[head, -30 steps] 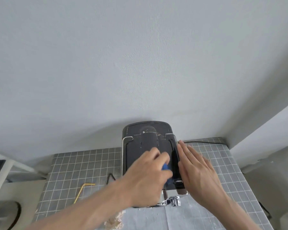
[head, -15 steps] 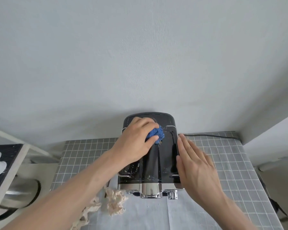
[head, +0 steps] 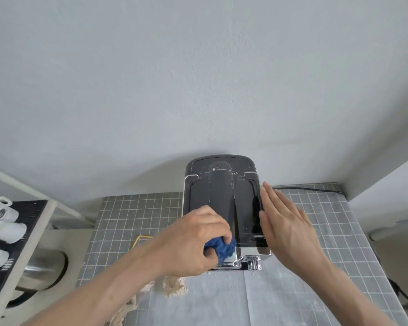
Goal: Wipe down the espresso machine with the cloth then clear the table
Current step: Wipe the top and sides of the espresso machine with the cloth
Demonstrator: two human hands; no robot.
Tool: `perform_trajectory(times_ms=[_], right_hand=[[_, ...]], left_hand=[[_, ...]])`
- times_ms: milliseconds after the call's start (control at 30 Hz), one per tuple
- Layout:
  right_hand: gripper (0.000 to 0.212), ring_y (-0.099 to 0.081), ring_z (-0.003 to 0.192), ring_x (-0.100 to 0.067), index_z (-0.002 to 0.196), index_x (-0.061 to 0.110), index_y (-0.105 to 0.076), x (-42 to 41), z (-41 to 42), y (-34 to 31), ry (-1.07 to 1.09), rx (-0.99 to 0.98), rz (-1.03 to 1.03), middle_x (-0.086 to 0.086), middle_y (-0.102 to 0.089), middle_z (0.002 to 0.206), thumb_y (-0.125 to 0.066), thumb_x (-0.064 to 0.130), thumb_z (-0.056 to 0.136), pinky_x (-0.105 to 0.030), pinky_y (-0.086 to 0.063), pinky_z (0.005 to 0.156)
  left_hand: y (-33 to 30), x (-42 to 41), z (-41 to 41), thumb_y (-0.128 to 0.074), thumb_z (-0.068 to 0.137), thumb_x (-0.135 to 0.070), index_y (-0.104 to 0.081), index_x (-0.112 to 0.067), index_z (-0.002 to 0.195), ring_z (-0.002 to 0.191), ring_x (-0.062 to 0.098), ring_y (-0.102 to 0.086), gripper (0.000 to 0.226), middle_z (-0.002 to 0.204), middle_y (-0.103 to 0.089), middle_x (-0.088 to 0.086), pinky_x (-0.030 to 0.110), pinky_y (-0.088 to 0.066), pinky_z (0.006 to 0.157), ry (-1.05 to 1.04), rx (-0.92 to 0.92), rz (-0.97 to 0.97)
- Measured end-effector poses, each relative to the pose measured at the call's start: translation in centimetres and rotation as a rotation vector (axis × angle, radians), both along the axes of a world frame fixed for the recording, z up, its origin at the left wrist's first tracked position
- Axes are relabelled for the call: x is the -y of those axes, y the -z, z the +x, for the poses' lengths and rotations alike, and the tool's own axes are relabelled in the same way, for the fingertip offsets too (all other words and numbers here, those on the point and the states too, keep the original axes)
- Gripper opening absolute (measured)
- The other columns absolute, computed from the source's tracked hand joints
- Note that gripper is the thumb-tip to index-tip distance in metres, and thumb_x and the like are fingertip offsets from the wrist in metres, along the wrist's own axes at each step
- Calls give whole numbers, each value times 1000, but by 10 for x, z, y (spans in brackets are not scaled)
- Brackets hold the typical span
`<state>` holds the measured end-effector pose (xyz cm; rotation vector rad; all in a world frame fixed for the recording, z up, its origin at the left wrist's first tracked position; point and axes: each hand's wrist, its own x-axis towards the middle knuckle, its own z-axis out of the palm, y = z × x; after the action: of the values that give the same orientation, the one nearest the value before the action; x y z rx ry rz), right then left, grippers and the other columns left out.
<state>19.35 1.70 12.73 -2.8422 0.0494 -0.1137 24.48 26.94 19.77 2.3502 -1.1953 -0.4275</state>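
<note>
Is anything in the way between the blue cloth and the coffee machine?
Nothing visible. The left hand grips the blue cloth right at the front of the espresso machine, while the right hand rests flat against its right side.

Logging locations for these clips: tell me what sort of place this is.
Probably a home kitchen or coffee corner: an espresso machine on a grey tiled counter, with white cups on a shelf alongside.
</note>
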Motion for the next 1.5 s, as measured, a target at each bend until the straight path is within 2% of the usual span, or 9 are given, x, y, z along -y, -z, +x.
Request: perform_trajectory(times_ms=[100,200,400,567,1033,1167,1233,1333,1500], right_hand=[[54,-22,154,-13,161,23,-24,-1,0,-5,11,-14,14,12,-20,168,-31,35,108,-45,-35,116],[55,-20,154,-11,161,25,-23,-1,0,-7,15,-14,38,14,-19,168,-33,35,108,-46,-36,116],[54,-19,154,-11,161,28,-21,-5,-2,-9,35,-15,64,16,-19,168,-32,36,109,-46,-33,117],[52,-25,152,-13,160,29,-25,-6,-4,-8,68,-18,86,15,-33,163,-35,36,109,-50,-36,114],[53,-29,150,-17,159,30,-27,-1,-1,-11,44,-30,68,15,-36,161,-35,39,107,-47,-34,114],[52,-29,150,-18,159,31,-25,-2,-2,-9,42,-34,115,16,-39,159,-32,38,108,-49,-37,115],[52,-30,149,-18,158,31,-25,-2,-1,-9,44,-39,133,16,-41,158,-31,38,108,-50,-39,113],[52,-32,149,-20,158,31,-25,-2,-1,-7,39,-42,148,14,-44,156,-31,38,107,-51,-40,113],[52,-35,147,-23,159,28,-26,-2,-3,-9,30,-32,120,12,-46,155,-34,36,108,-52,-41,111]], left_hand=[[-9,-8,10,-59,77,-8,-67,-27,101,113,6,-51,32,105,-64,-17,21,-44,96,67,-80,72],[-17,-3,23,-62,78,-6,-69,-27,102,109,12,-58,33,105,-65,-16,30,-48,95,2,-150,-70],[9,28,29,-74,90,-24,-58,-17,140,122,7,-52,53,135,-49,-10,27,-44,107,-158,-27,-165],[26,41,14,-74,90,-32,-65,-21,132,107,21,-49,44,119,-63,-7,40,-50,94,-227,297,-85],[-5,2,-8,-59,71,-24,-63,-32,99,100,4,-54,30,94,-65,-20,23,-48,85,-18,67,-18],[-15,-19,-10,-61,76,-15,-65,-32,102,100,4,-58,31,101,-65,-19,22,-48,85,-20,-77,41],[-15,-17,-7,-66,77,-8,-67,-30,106,102,5,-61,36,108,-64,-18,20,-47,87,-130,-133,-91],[-5,3,1,-69,82,-1,-68,-20,120,120,7,-58,43,125,-62,-13,22,-43,105,-241,-4,-277],[14,41,-17,-57,86,-4,-64,-21,132,124,14,-50,50,131,-59,-10,34,-42,109,-128,151,-120]])
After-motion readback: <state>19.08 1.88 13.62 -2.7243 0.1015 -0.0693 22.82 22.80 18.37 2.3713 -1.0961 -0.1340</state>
